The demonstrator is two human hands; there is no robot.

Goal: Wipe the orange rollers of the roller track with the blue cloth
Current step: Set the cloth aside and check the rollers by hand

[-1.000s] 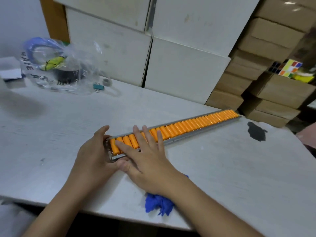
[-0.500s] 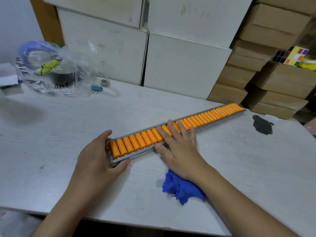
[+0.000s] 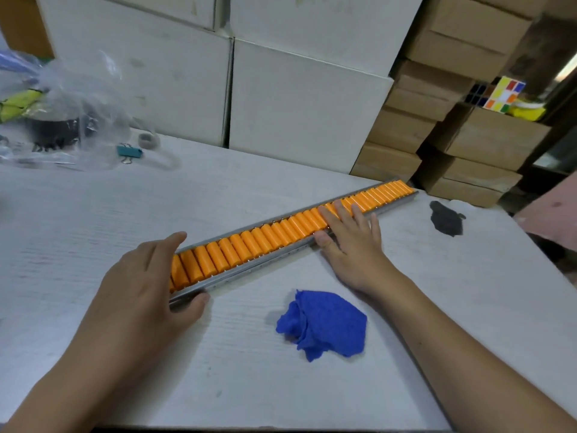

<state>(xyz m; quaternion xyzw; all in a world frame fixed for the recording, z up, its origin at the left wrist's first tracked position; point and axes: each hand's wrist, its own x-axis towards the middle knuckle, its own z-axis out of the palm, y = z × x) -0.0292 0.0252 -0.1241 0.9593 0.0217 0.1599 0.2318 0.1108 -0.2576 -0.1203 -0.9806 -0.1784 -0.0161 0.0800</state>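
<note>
— Farther along the long metal roller track [image 3: 268,264] now: the right hand [image 3: 349,242], fingers flat on the orange plastic rollers [image 3: 281,232].
— And the left hand [image 3: 140,285]?
— Grips the track's near end, thumb on the rail.
— The crumpled blue cloth [image 3: 324,323]?
— Lies untouched on the white surface [image 3: 93,214], between both forearms.

On the worktop [image 3: 93,214] we see a clear plastic bag [image 3: 62,114], a teal binder clip [image 3: 129,151] and a dark stain [image 3: 446,218]; behind, white boxes [image 3: 306,104], brown cartons [image 3: 437,98], perhaps a puzzle cube [image 3: 502,93].
</note>
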